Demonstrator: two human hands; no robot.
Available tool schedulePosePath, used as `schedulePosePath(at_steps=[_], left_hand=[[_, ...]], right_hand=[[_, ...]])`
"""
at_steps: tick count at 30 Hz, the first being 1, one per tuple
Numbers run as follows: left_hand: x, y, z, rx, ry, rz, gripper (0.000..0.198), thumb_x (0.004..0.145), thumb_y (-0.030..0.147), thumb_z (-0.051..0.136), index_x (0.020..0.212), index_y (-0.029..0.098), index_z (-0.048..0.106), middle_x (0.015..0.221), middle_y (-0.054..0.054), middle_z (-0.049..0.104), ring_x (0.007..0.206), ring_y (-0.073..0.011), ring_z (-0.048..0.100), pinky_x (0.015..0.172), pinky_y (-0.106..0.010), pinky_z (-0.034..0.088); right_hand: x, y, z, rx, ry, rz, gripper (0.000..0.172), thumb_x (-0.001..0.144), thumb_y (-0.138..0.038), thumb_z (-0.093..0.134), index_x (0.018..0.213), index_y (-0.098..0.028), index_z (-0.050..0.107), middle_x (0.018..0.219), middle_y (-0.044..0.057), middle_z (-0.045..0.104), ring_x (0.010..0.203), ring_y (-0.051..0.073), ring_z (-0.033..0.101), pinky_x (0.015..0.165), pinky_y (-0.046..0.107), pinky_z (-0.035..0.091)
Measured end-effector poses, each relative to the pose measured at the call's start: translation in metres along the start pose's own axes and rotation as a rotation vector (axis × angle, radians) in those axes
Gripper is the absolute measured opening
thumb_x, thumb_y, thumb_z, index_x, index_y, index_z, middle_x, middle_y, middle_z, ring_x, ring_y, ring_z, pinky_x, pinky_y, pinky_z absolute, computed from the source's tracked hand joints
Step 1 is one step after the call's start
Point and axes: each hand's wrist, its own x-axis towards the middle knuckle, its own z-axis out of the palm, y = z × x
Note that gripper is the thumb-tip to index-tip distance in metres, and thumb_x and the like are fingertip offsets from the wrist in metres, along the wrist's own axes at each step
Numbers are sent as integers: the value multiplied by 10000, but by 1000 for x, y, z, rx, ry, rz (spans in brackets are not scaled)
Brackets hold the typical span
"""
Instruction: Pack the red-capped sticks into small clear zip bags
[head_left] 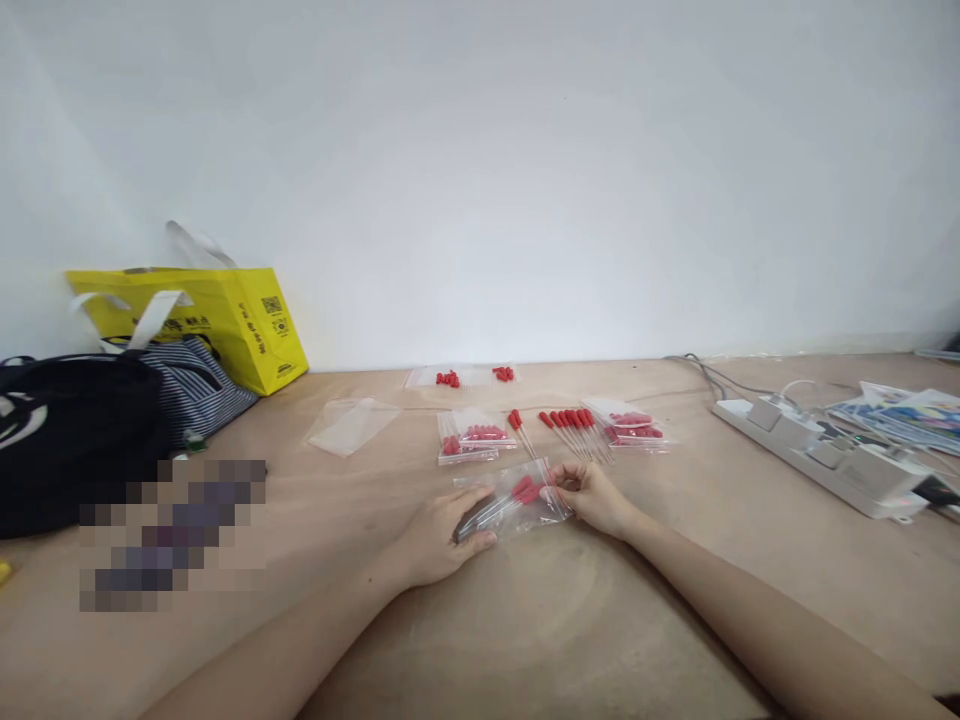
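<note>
A clear zip bag (pixel 504 525) is held between my two hands, with several red-bulbed glass droppers (pixel 526 489) lying in it. My left hand (pixel 439 532) closes round the bag's left end, thumb below and fingers above, near the glass tips. At the right end, beside the red bulbs, my right hand (pixel 590 497) pinches the bag's edge. Just beyond lie a row of loose droppers (pixel 568 418) and a separate loose dropper (pixel 514 420). Filled bags of droppers (pixel 484 433) rest left of them, and another stack of filled bags (pixel 634 433) is on the right.
Against the wall, a clear bag (pixel 474 377) carries red bulbs. An empty-looking clear bag (pixel 352 426) lies left. A yellow tote (pixel 262 335), striped bag (pixel 199 380) and black bag (pixel 75 430) stand far left. Right are a power strip (pixel 795 455) and printed sheets (pixel 919 412).
</note>
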Motion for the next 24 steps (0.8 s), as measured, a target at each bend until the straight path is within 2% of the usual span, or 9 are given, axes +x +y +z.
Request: schedulePosePath(at_steps=[4,6,8,11,13,15,18,20,24], left_hand=[[0,-2,2,-12,11,11,496,799,387,514,1260,233,414,1301,-49,452,1181,-240,422,971,-396,359],[1,-3,3,-28,21,17,492,794,380,523,1256,245,418,1298,-43,456,1178,-241,426,969,-399,361],[1,-2,3,-36,23,13,495,788,376,530,1251,234,425,1291,-52,463,1168,-244,438,964,-399,365],[1,-2,2,-38,28,10,506,780,373,537,1250,218,427,1293,-67,460,1161,-243,445,963,-395,365],[1,-1,2,-46,40,20,504,779,373,541,1249,229,428,1295,-58,458,1163,-238,443,967,-389,361],[0,-1,2,-53,46,26,497,781,372,541,1247,241,430,1292,-47,463,1162,-234,443,970,-385,358],[0,-1,2,-50,40,22,492,780,371,542,1244,247,434,1297,-40,458,1169,-232,436,974,-387,352],[1,-2,2,-46,31,18,496,775,374,545,1241,242,438,1297,-44,458,1168,-233,435,975,-389,351],[1,-4,4,-58,39,27,489,770,377,551,1230,249,447,1276,-44,481,1153,-237,450,967,-399,359]], right_hand=[[1,0,-3,-10,-145,2,351,576,-466,678,709,-144,639,701,31,652,626,140,578,550,248,444],[3,2,-4,-3,-158,-5,343,556,-450,696,709,-146,653,704,32,660,621,142,581,552,252,448],[6,4,-2,14,-118,-8,324,542,-429,710,689,-146,654,688,31,663,596,137,577,542,250,448],[10,9,1,-35,12,-19,291,538,-409,714,636,-143,646,620,24,647,528,121,547,497,235,430],[11,10,2,-87,28,-49,272,570,-404,693,637,-144,654,593,16,634,498,106,519,480,222,412],[11,8,-2,-116,-48,-55,264,619,-403,652,671,-145,669,560,2,614,464,85,480,454,204,385],[15,1,-16,-159,-156,37,247,648,-370,615,725,-143,678,538,-16,588,406,57,407,391,178,319],[24,-5,-27,-248,-100,89,208,650,-314,600,737,-139,672,585,-9,605,411,56,408,385,175,314],[58,-15,-33,-559,229,93,153,672,-245,546,730,-137,638,680,14,633,542,93,524,491,191,391]])
